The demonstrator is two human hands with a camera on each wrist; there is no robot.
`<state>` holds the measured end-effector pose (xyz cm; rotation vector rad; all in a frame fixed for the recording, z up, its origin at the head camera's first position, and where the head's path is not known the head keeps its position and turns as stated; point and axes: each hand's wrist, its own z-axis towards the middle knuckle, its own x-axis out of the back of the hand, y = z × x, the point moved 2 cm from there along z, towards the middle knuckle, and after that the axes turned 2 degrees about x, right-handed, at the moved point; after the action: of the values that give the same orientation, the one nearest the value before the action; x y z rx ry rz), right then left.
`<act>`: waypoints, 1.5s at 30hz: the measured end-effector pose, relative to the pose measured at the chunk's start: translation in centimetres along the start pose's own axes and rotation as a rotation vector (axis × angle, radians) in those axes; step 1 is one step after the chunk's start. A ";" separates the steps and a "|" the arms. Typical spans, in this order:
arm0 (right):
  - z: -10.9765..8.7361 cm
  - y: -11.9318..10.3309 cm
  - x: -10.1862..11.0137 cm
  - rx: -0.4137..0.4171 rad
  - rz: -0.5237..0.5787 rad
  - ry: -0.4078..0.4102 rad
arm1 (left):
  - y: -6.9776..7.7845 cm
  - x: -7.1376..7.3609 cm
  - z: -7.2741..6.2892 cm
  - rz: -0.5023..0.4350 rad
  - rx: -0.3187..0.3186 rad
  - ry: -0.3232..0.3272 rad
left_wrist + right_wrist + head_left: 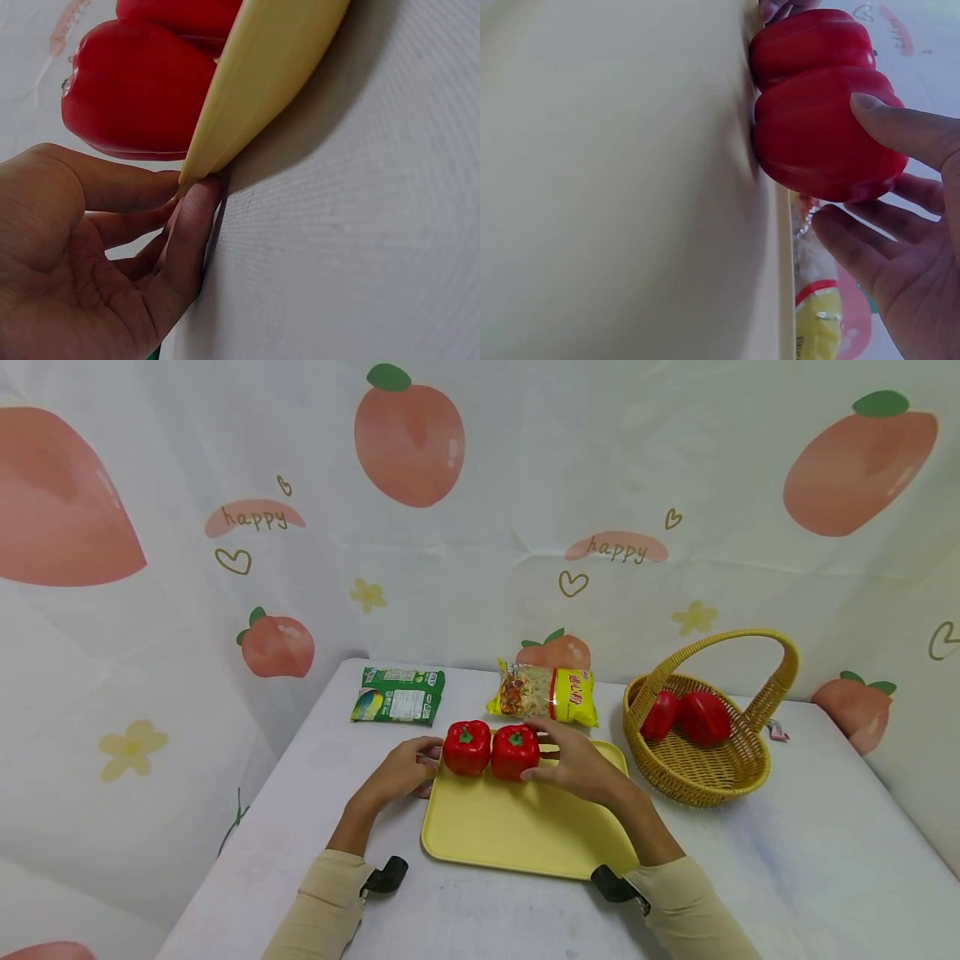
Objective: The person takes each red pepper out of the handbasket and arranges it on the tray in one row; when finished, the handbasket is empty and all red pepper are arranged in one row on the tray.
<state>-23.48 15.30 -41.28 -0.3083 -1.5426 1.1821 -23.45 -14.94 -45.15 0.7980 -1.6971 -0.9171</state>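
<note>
Two red bell peppers stand side by side at the far left of a yellow tray (517, 831), green stems up: a left pepper (467, 750) and a right pepper (515, 755). My left hand (401, 770) pinches the tray's rim beside the left pepper; in the left wrist view, thumb and fingertips meet on the tray's edge (247, 97). With my right hand (576, 767) I hold the right pepper from its right side. The thumb lies on the pepper's skin (817, 135) in the right wrist view, and the curled fingers reach around its far side.
A yellow wicker basket (693, 785) with a tall handle stands right of the tray, holding red peppers (703, 718). Behind the tray lie a green packet (397, 696) and a yellow noodle bag (545, 693). A printed cloth (480, 552) hangs behind the white table (300, 810).
</note>
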 end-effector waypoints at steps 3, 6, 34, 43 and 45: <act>0.0 -0.1 0.0 -0.012 0.006 -0.001 | 0.0 0.0 0.0 0.007 0.001 0.003; 0.0 -0.1 0.0 -0.020 0.013 -0.005 | 0.1 0.0 0.1 0.006 0.007 0.005; 0.1 -0.2 0.0 -0.033 -0.006 -0.004 | -0.2 -0.1 0.3 -0.018 0.014 0.002; -0.6 -0.4 0.9 0.013 -0.011 0.018 | -0.2 -0.1 0.3 -0.007 0.005 0.002; -1.0 -0.5 1.3 0.032 -0.030 0.039 | -0.2 -0.1 0.3 -0.007 0.007 0.002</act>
<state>-22.90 16.53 -40.27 -0.2846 -1.4884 1.1698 -23.66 -14.89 -45.40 0.8101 -1.6974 -0.9156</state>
